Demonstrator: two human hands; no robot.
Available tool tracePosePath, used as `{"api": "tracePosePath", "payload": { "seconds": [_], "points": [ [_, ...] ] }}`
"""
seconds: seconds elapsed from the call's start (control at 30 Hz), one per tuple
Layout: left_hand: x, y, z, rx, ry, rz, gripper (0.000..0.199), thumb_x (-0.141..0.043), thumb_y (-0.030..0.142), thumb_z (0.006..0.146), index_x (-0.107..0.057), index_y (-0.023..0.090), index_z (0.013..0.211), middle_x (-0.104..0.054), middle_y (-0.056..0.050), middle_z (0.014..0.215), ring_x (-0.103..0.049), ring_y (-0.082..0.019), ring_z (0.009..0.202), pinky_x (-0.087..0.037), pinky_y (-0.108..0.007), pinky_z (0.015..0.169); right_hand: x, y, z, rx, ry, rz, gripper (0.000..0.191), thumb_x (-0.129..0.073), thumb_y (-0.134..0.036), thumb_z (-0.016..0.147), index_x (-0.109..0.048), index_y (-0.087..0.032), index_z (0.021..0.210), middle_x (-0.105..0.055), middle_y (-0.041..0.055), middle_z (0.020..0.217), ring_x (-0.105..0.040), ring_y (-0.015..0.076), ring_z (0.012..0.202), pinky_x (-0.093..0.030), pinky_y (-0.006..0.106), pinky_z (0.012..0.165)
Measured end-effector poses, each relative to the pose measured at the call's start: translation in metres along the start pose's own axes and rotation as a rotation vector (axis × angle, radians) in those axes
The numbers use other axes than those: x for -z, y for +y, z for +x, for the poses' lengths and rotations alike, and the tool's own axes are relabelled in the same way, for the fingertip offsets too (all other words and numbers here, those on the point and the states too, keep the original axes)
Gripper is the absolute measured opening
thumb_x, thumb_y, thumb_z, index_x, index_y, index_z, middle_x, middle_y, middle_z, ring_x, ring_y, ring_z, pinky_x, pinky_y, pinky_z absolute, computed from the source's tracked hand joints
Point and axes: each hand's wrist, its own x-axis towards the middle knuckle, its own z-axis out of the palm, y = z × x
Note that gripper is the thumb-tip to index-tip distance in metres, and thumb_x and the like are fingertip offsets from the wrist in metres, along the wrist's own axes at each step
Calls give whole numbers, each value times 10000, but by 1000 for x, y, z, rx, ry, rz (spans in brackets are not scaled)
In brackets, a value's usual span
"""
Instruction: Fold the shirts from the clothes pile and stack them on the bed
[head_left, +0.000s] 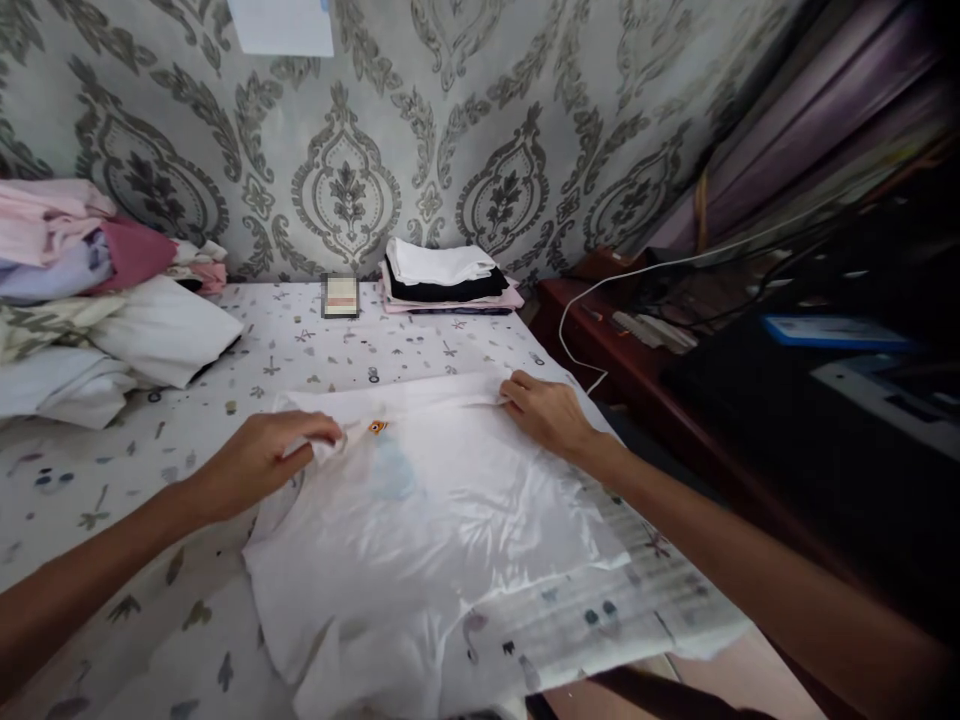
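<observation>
A thin white garment, perhaps a shirt, lies spread on the printed bed sheet, its lower part creased. A small orange motif and a pale blue patch show near its upper left. My left hand pinches the cloth near its upper left side, lifting a little fold between thumb and fingers. At the far right corner, my right hand has its fingers closed on the garment's upper edge.
A folded clothes stack stands against the patterned wall, beside a small blurred box. Heaped clothes lie at left. A dark red wooden desk with a white cable borders the bed at right.
</observation>
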Motion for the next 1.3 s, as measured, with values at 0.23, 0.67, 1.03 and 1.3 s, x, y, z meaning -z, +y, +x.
{"api": "tracePosePath", "payload": {
  "seconds": [0.23, 0.67, 1.03, 1.3],
  "points": [
    [-23, -10, -26, -147, -28, 131, 391, -337, 294, 967, -727, 298, 994, -737, -34, 1199, -624, -241, 1241, -544, -376, 969, -5, -4, -12, -27, 8, 37, 294, -410, -171, 963, -676, -174, 1088, -681, 102, 1107, -628, 185, 780, -251, 307, 553],
    [16, -23, -19, 119, 49, 18, 353, -451, 384, 867, -681, 272, 1111, -723, -56, 1126, -676, -207, 835, -513, -273, 659, 26, -25, -23, 101, 33, 115, 304, -530, -184, 907, -690, -175, 1166, -631, 134, 1272, -656, 255, 934, -473, 351, 749],
    [9, -71, 16, 290, 162, 44, 246, -532, 371, 779, -642, 217, 936, -567, 18, 707, -509, -176, 666, -368, -282, 624, 51, -201, -11, 784, 136, 292, 178, -517, -43, 908, -618, -137, 1020, -636, 103, 970, -542, 227, 907, -439, 348, 764],
    [7, -70, 3, 92, 232, 308, 240, -395, 199, 858, -632, 216, 894, -671, -58, 951, -604, -228, 904, -443, -327, 759, 47, -192, -13, 728, 178, 428, 199, -491, -6, 906, -639, -140, 914, -633, 71, 867, -524, 185, 771, -400, 302, 667]
  ]
}}
